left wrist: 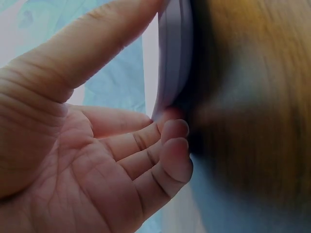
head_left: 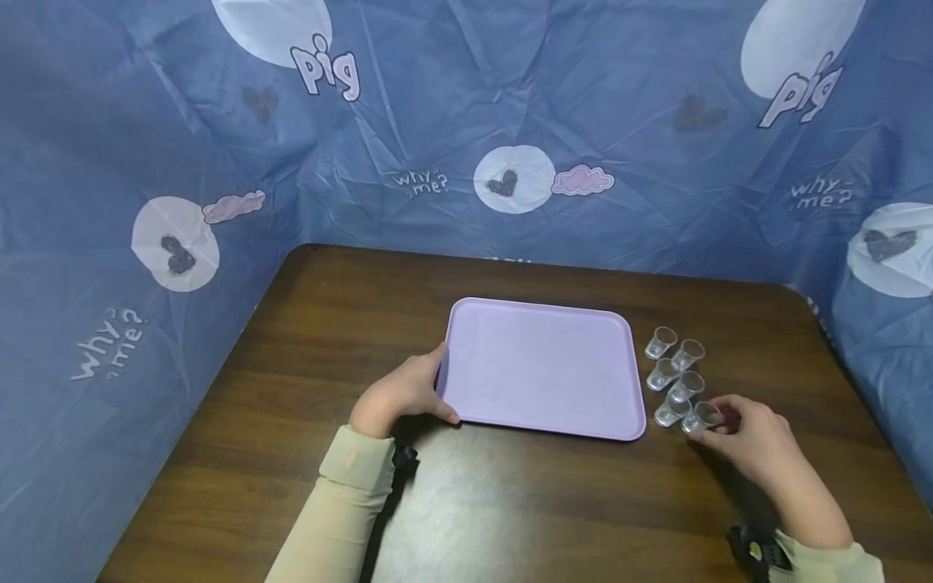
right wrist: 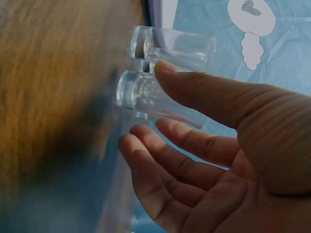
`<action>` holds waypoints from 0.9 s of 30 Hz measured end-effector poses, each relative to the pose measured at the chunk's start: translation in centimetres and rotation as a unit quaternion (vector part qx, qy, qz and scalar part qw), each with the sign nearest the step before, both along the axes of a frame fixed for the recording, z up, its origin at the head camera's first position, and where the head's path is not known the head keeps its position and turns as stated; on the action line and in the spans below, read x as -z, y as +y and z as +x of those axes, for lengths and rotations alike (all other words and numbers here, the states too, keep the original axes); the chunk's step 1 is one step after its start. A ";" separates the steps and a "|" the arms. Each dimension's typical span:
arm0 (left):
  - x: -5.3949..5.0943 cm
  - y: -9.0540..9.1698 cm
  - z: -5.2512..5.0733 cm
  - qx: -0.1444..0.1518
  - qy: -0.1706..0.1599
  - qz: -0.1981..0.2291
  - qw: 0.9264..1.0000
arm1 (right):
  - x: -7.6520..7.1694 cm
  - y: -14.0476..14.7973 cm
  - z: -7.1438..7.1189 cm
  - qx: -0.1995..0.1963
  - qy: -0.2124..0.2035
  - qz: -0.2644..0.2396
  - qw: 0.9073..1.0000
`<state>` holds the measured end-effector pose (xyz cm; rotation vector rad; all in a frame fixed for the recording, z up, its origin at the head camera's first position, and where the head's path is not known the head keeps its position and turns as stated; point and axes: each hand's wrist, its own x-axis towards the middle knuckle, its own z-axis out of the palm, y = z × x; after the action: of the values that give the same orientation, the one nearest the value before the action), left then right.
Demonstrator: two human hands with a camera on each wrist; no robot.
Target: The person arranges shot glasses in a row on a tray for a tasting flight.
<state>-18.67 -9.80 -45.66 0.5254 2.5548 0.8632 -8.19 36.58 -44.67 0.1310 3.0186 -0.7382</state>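
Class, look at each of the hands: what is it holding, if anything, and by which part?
The left hand holds the lilac tray around its near left corner; the right hand holds the nearest clear glass by its sides.

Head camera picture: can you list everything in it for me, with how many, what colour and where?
Tray: 1, lilac, flat on the table
Small cups: 6, clear, upright in two columns of three, right of the tray
Table: 1, brown with wood grain, under the tray and cups
Printed backdrop: blue with pale circles, hearts, clouds and lettering, behind the table and at its sides
Wrist straps: 2, black, one at each wrist
Sleeves: 2, pale beige-green, on the forearms
Left hand: 1, bare, gripping the tray's near left corner
Right hand: 1, bare, holding the nearest cup of the right-hand column
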 end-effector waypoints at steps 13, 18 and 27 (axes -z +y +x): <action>-0.4 0.1 0.1 -0.002 -0.001 -0.015 1.000 | 1.4 0.6 0.0 0.004 0.001 -0.069 0.998; -0.4 0.0 0.1 -0.005 -0.004 -0.016 1.000 | 1.5 0.8 0.3 0.015 0.004 -0.075 0.997; -0.4 0.1 0.2 -0.008 -0.009 -0.009 1.000 | 0.2 0.4 1.4 0.027 0.062 -0.074 0.995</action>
<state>-18.52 -9.71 -45.29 0.4912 2.5520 0.8453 -6.84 36.95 -44.88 0.1700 3.0726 -1.0084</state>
